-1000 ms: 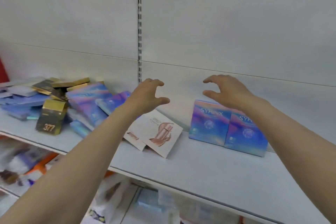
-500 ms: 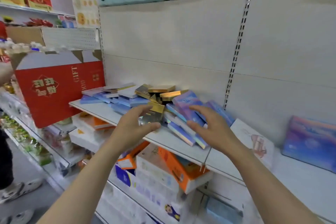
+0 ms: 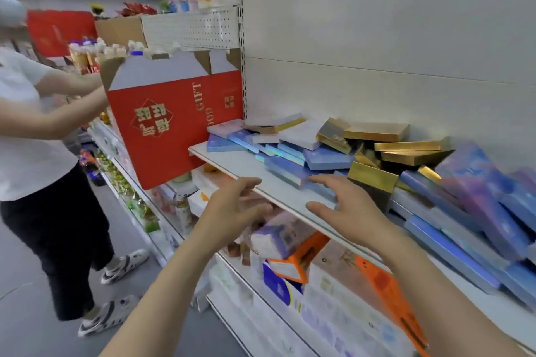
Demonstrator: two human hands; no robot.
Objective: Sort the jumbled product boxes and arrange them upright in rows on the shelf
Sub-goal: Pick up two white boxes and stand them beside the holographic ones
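Two bare hands hover at the shelf [image 3: 255, 166] edge, both empty. Far left, a person in a white top [image 3: 26, 130] stands by a red gift carton [image 3: 171, 122]. The left hand [image 3: 235, 209] spreads its fingers loosely below the shelf lip. The right hand [image 3: 345, 206] reaches, fingers straight, tips just beside a blue box [image 3: 293, 172]. Behind lie jumbled blue boxes, then gold boxes [image 3: 406, 146], all flat or tilted.

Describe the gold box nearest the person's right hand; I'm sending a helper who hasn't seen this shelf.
Find the white shelf holding a jumbled pile. At its front, just beyond the right hand, stands the gold box. Unlike the flat gold boxes behind, it stands upright.
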